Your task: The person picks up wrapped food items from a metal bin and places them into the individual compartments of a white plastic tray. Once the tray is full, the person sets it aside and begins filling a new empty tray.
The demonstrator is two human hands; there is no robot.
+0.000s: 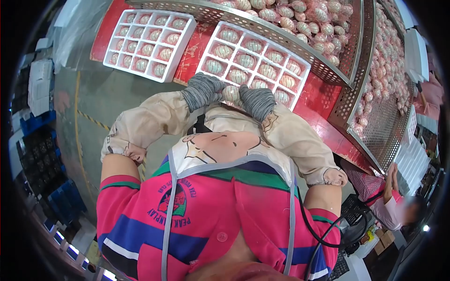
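Both my hands wear grey knitted gloves and meet at the near edge of a white foam tray [227, 63]. A wrapped, egg-like ball [230, 93] sits between them, touched from the left by my left hand [204, 90] and from the right by my right hand [257, 100]. The fingers of both hands are bent around its sides. Striped, pinkish-wrapped balls of the same kind lie in the tray's square compartments. To the left, a second white foam tray [162, 44] holds several more, one per compartment.
Both trays rest on a red table [318, 100]. Perforated metal bins [335, 70] heaped with wrapped balls stand at the right and far side. At the lower right is another person [391, 206]. Black crates [42, 150] stand on the left.
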